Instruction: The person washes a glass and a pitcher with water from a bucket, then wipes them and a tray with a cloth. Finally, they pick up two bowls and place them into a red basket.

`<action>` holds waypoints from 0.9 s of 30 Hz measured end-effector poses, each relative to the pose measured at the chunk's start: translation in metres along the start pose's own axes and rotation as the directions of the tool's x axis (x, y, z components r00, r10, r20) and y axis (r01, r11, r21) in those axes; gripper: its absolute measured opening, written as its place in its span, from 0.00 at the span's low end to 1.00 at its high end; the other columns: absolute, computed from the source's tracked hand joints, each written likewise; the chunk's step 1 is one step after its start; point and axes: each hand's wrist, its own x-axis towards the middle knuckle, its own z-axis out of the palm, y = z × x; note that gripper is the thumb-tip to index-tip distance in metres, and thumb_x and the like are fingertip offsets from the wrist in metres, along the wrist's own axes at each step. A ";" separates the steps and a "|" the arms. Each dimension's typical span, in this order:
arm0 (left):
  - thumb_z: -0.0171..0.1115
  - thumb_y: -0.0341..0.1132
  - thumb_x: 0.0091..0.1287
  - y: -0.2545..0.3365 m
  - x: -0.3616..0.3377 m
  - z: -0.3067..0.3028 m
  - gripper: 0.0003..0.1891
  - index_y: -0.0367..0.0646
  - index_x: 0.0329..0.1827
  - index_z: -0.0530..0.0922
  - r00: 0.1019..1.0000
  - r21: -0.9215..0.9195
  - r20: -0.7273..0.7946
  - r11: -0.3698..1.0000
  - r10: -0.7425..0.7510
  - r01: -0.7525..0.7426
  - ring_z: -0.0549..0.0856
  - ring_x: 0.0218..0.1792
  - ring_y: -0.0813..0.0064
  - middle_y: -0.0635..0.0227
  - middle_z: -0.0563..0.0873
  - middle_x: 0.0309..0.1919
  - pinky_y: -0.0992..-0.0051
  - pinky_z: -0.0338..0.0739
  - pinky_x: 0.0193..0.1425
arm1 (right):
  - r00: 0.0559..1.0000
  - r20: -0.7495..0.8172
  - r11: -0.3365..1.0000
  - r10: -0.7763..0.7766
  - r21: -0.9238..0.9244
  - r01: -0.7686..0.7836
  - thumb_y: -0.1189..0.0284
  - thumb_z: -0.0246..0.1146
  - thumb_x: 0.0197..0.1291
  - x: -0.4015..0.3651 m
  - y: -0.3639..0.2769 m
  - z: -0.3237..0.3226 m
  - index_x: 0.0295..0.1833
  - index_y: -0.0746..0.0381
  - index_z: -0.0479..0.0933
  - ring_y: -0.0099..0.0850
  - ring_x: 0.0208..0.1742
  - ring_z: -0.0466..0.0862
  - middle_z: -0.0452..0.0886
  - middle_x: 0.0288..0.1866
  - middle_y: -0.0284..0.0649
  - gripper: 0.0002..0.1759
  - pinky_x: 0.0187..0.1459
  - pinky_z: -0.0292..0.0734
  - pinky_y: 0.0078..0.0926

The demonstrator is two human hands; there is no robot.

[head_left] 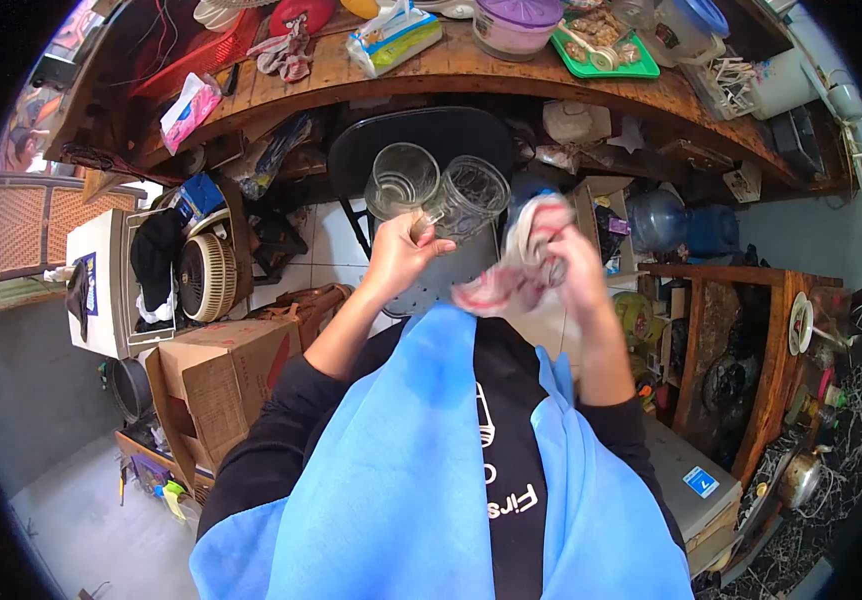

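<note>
Two clear glass mugs are in front of me: the left mug (404, 178) and the right mug (476, 195), side by side with their mouths upward. My left hand (398, 257) is closed around their handles, which meet between thumb and fingers. A white cloth with red stripes (521, 262) hangs bunched from my right hand (581, 268), beside the right mug and apart from it. Motion blurs that hand and the cloth a little, but the fingers are wrapped around the fabric. Behind the mugs stands a black chair (356, 140).
A wooden counter (341, 75) runs across the far side, bearing a tissue pack (396, 42), a purple-lidded tub (516, 25) and a green tray (606, 65). To my left are a cardboard box (226, 385) and a fan (207, 278). A wooden shelf (766, 370) stands at right.
</note>
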 end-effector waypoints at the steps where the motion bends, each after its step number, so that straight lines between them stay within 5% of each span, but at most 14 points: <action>1: 0.67 0.25 0.47 0.002 -0.001 -0.002 0.22 0.46 0.15 0.56 0.999 0.191 0.021 0.981 0.026 -0.029 0.61 0.19 0.89 0.80 0.63 0.13 0.85 0.60 0.21 | 0.999 0.032 0.999 -0.028 0.047 0.026 0.80 0.48 0.49 -0.004 -0.022 0.001 0.44 0.64 0.69 0.23 0.46 0.73 0.72 0.44 0.38 0.14 0.47 0.66 0.19; 4: 0.66 0.25 0.46 0.018 -0.002 -0.004 0.22 0.45 0.15 0.56 0.996 0.243 0.085 0.970 0.001 -0.022 0.62 0.19 0.88 0.78 0.62 0.12 0.82 0.61 0.22 | 0.968 0.021 0.962 -0.252 -0.099 0.253 0.84 0.52 0.45 -0.009 -0.073 0.043 0.55 0.64 0.58 0.25 0.51 0.71 0.68 0.50 0.39 0.27 0.50 0.66 0.21; 7: 0.66 0.24 0.46 0.013 -0.003 0.003 0.20 0.43 0.15 0.58 0.990 0.147 0.139 0.989 -0.015 -0.006 0.69 0.20 0.85 0.75 0.64 0.12 0.78 0.64 0.22 | 0.899 -0.003 0.894 -0.438 -0.105 0.436 0.85 0.54 0.45 0.010 -0.050 0.048 0.51 0.65 0.65 0.25 0.48 0.73 0.72 0.45 0.37 0.23 0.47 0.69 0.24; 9: 0.66 0.24 0.45 0.019 -0.002 0.005 0.19 0.41 0.15 0.59 0.990 0.049 0.143 0.999 0.012 -0.019 0.73 0.19 0.82 0.72 0.66 0.12 0.75 0.66 0.23 | 0.883 0.308 0.387 -0.353 -0.812 0.438 0.82 0.58 0.39 0.019 -0.052 0.042 0.37 0.63 0.75 0.35 0.37 0.80 0.78 0.31 0.46 0.14 0.40 0.73 0.27; 11: 0.65 0.25 0.44 0.028 -0.001 0.002 0.14 0.39 0.17 0.64 0.914 0.457 0.259 0.794 0.311 -0.400 0.79 0.23 0.67 0.64 0.71 0.14 0.69 0.69 0.26 | 0.919 0.327 -0.024 0.220 -0.940 0.340 0.79 0.59 0.37 0.029 -0.049 0.045 0.40 0.62 0.75 0.42 0.39 0.78 0.77 0.35 0.52 0.17 0.42 0.73 0.28; 15: 0.62 0.26 0.40 0.029 -0.003 -0.003 0.11 0.40 0.16 0.66 0.871 0.433 0.332 0.762 0.361 -0.481 0.76 0.25 0.57 0.60 0.74 0.16 0.66 0.69 0.27 | 0.696 0.603 0.161 0.389 -0.789 0.593 0.78 0.57 0.43 0.029 -0.039 0.038 0.45 0.63 0.74 0.40 0.45 0.77 0.76 0.41 0.51 0.18 0.48 0.70 0.28; 17: 0.60 0.24 0.36 0.036 -0.004 -0.006 0.09 0.41 0.15 0.66 0.787 0.386 0.430 0.698 0.442 -0.603 0.76 0.24 0.58 0.61 0.73 0.15 0.67 0.69 0.29 | 0.714 0.461 0.732 0.526 -0.673 -0.105 0.76 0.54 0.49 0.031 -0.024 0.035 0.53 0.62 0.68 0.31 0.44 0.75 0.75 0.47 0.43 0.21 0.44 0.70 0.29; 18: 0.60 0.24 0.36 0.041 -0.002 -0.008 0.09 0.41 0.15 0.66 0.787 0.389 0.429 0.697 0.442 -0.603 0.76 0.24 0.58 0.61 0.73 0.15 0.67 0.69 0.29 | 0.687 0.674 0.867 0.274 -0.482 0.127 0.75 0.51 0.54 0.033 -0.015 0.037 0.58 0.63 0.62 0.31 0.50 0.71 0.70 0.54 0.43 0.23 0.50 0.67 0.26; 19: 0.59 0.24 0.35 0.046 0.000 -0.012 0.08 0.42 0.15 0.66 0.772 0.394 0.470 0.681 0.427 -0.617 0.76 0.25 0.58 0.61 0.73 0.15 0.68 0.70 0.31 | 0.682 0.678 0.866 0.274 -0.482 0.131 0.75 0.51 0.54 0.035 -0.011 0.037 0.58 0.63 0.62 0.31 0.50 0.71 0.70 0.54 0.43 0.23 0.50 0.67 0.26; 21: 0.58 0.24 0.33 0.045 0.005 -0.017 0.08 0.42 0.15 0.66 0.767 0.406 0.499 0.674 0.402 -0.617 0.76 0.25 0.59 0.62 0.73 0.15 0.68 0.70 0.33 | 0.651 0.752 0.560 0.101 -0.584 0.588 0.74 0.50 0.55 0.034 -0.015 0.050 0.58 0.65 0.61 0.32 0.57 0.66 0.65 0.57 0.45 0.23 0.57 0.60 0.25; 22: 0.58 0.24 0.33 0.041 0.010 -0.021 0.08 0.42 0.15 0.67 0.736 0.405 0.530 0.636 0.422 -0.657 0.76 0.25 0.59 0.62 0.73 0.15 0.68 0.71 0.35 | 0.658 0.551 0.548 0.513 -0.800 0.243 0.72 0.51 0.56 0.029 -0.056 0.080 0.59 0.65 0.59 0.34 0.61 0.62 0.62 0.60 0.47 0.24 0.61 0.54 0.25; 23: 0.58 0.24 0.33 0.039 0.012 -0.024 0.08 0.42 0.15 0.67 0.699 0.399 0.563 0.596 0.440 -0.697 0.76 0.25 0.59 0.62 0.74 0.16 0.68 0.71 0.37 | 0.654 0.555 0.556 0.514 -0.796 0.238 0.72 0.51 0.56 0.028 -0.044 0.084 0.59 0.65 0.59 0.34 0.61 0.62 0.62 0.60 0.47 0.24 0.61 0.54 0.25; 25: 0.58 0.23 0.33 0.055 0.015 -0.030 0.08 0.42 0.15 0.67 0.693 0.427 0.628 0.587 0.355 -0.688 0.76 0.25 0.59 0.63 0.74 0.17 0.67 0.71 0.41 | 0.659 0.731 0.508 -0.173 -0.507 0.696 0.66 0.54 0.56 0.029 -0.011 0.082 0.47 0.65 0.67 0.38 0.50 0.69 0.69 0.48 0.48 0.16 0.54 0.61 0.29; 27: 0.58 0.23 0.34 0.060 0.014 -0.032 0.08 0.42 0.16 0.68 0.685 0.413 0.652 0.605 0.325 -0.680 0.76 0.26 0.59 0.63 0.75 0.17 0.67 0.70 0.42 | 0.670 0.727 0.588 -0.147 -0.480 0.650 0.65 0.54 0.57 0.030 -0.006 0.079 0.50 0.64 0.67 0.38 0.52 0.68 0.69 0.49 0.48 0.18 0.56 0.60 0.29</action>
